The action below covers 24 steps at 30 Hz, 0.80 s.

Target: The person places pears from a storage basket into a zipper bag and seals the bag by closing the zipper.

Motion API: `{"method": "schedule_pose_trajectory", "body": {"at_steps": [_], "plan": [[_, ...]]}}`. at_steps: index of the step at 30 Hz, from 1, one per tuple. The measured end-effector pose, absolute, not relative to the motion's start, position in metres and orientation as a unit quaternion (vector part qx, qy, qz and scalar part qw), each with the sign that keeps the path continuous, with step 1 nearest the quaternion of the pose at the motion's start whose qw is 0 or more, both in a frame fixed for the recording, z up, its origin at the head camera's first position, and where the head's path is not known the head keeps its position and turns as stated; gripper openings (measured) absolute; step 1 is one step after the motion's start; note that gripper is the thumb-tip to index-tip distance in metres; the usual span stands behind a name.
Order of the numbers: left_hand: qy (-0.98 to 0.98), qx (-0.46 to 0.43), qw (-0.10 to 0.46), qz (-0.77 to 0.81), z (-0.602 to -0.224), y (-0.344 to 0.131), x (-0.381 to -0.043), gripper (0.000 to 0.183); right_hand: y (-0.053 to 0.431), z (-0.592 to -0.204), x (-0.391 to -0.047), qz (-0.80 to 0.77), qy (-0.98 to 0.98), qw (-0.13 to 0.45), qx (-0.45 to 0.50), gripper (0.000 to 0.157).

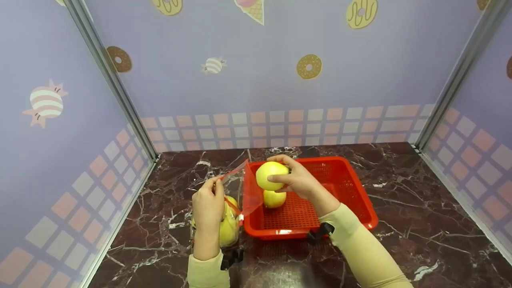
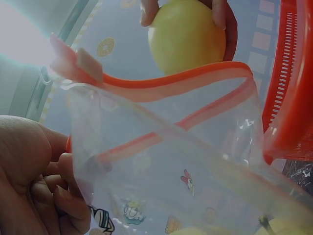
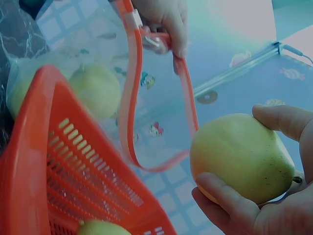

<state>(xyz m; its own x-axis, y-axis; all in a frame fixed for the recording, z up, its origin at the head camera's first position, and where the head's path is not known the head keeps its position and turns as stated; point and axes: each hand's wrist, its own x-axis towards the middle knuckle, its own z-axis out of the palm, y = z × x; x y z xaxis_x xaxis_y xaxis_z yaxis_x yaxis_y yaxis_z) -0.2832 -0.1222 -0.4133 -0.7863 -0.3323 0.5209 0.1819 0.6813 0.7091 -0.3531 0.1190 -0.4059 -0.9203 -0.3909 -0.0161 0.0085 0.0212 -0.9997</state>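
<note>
A yellow pear with a short stem is gripped in my right hand, raised over the left side of the red basket. My left hand pinches the red-edged rim of a clear zip bag, whose mouth gapes towards the held pear. Cartoon prints show on the bag's plastic. Inside its lower part lie yellow pears, partly hidden by my left hand in the head view. The held pear is outside the bag, close to its opening. Another pear sits in the basket beneath my right hand.
The basket's slotted wall stands right beside the bag. Both rest on a dark marbled tabletop. Patterned panels enclose the table at the back and sides, with metal posts at the corners.
</note>
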Motion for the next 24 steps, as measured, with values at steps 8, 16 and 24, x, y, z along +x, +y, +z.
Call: {"method": "schedule_pose_trajectory", "body": {"at_steps": [8, 16, 24], "plan": [[-0.859, 0.048, 0.323, -0.395, -0.413, -0.122, -0.283, 0.023, 0.099, -0.404, -0.346, -0.676, 0.705, 0.159, -0.144, 0.062], [-0.860, 0.051, 0.319, -0.396, -0.413, -0.123, -0.283, 0.023, 0.080, -0.406, -0.340, -0.664, 0.710, 0.171, -0.157, 0.059], [-0.854, 0.036, 0.337, -0.395, -0.413, -0.124, -0.283, 0.021, 0.061, -0.412, -0.337, -0.660, 0.707, 0.187, -0.174, 0.062]]}}
